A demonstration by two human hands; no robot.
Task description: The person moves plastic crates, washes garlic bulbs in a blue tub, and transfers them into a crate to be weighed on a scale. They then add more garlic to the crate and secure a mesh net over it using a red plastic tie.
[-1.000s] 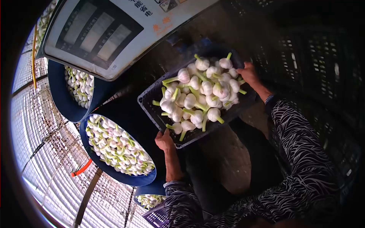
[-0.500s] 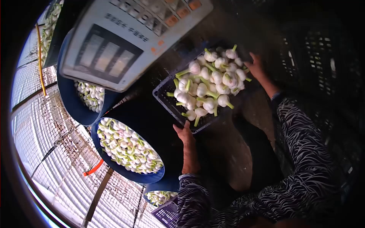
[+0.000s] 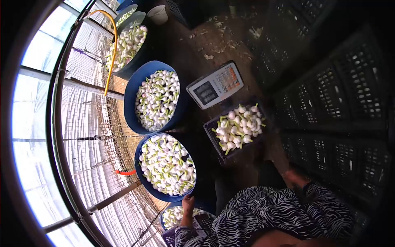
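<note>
My left hand [image 3: 188, 203] is at the lower rim of a blue tub [image 3: 138, 181] heaped with garlic bulbs [image 3: 168, 164]. Its fingers look curled and closed on that rim. Low on the right, my right hand [image 3: 294, 178] is away from the garlic, dim and blurred, so its fingers do not show clearly. In front of me a dark plastic crate [image 3: 214, 142] holds trimmed garlic bulbs [image 3: 240, 126] with short green stems. Just beyond the crate stands a weighing scale's display [image 3: 216, 85] with keys; its readout is illegible.
Another blue tub [image 3: 128, 101] of garlic stands further along on the left, with more containers behind it. Dark crates [image 3: 329, 103] are stacked along the right. A purple crate [image 3: 201, 222] lies near my left arm. A white bucket [image 3: 158, 15] stands far ahead; scraps litter the floor.
Both hands have left the garlic crate. My left hand has moved to the blue tub's rim and my right has drawn back. The view has risen, so the scale and crate look smaller.
</note>
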